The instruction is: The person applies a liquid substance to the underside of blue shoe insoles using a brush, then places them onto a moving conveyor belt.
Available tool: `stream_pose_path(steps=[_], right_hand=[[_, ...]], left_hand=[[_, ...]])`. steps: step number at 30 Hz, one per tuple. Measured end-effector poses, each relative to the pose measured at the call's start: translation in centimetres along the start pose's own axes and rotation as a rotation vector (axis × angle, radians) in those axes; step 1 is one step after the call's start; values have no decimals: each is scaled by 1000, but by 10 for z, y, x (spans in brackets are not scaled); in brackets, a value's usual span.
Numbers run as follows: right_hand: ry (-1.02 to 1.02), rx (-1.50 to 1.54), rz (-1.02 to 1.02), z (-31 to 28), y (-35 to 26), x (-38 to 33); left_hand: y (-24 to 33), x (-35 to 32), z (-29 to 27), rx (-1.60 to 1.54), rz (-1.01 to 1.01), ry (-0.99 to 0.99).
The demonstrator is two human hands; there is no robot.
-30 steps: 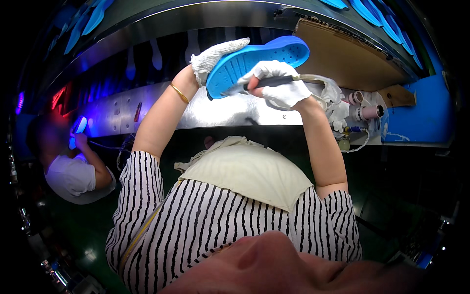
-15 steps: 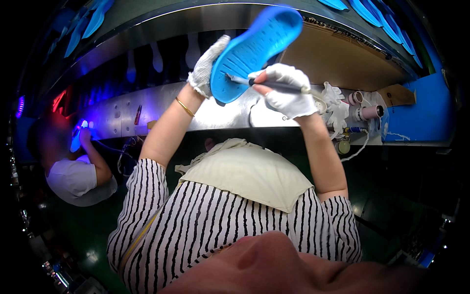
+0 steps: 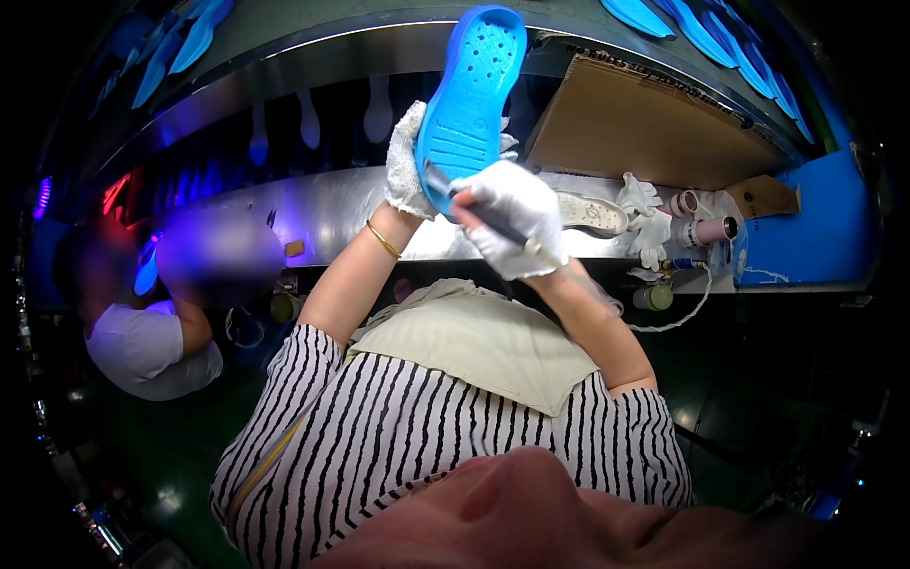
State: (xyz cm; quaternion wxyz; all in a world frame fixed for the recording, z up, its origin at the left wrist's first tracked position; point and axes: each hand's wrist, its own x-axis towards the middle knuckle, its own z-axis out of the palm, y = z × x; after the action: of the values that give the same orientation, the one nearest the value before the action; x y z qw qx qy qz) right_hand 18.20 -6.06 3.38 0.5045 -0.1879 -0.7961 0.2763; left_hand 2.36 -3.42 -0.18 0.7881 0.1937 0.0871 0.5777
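Note:
My left hand (image 3: 406, 163), in a white knitted glove, is closed around a blue shoe sole (image 3: 464, 114) from beneath. Its fingertips show past the sole's right edge. The sole stands nearly upright in view, its ribbed, holed inner face toward me. Thumb and fingers of my right hand (image 3: 521, 213), in a white glove with bare fingertips, pinch a dark-handled brush (image 3: 498, 225). The bristles meet the lower left rim area of the sole; exact contact is hard to make out. A thin clear tube trails from the handle's rear.
Right of my hands, a pale sole (image 3: 597, 215) lies on the metal bench (image 3: 336, 194), near white gloves (image 3: 640, 197) and a pink cup (image 3: 711, 230). Behind stands a cardboard box (image 3: 645, 123). Blue soles (image 3: 701, 33) rest on the upper belt. A co-worker (image 3: 142, 351) sits left.
The sole has turned from leaning right to nearly upright. My right hand has shifted left and lower, with the brush moving to the sole's lower left edge. The pale sole has come into sight.

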Motion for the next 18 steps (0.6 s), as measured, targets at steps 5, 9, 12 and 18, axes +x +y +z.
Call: stream_pose_path(steps=[5, 9, 12, 18], right_hand=[[-14, 320, 246, -8, 4, 7], [240, -62, 46, -13, 20, 21], [58, -123, -131, 1, 2, 21], [74, 310, 207, -18, 10, 20]], left_hand=[[-3, -9, -3, -20, -7, -52], [-12, -16, 7, 55, 80, 293], [-13, -11, -7, -19, 140, 161], [-8, -19, -9, -82, 9, 36]])
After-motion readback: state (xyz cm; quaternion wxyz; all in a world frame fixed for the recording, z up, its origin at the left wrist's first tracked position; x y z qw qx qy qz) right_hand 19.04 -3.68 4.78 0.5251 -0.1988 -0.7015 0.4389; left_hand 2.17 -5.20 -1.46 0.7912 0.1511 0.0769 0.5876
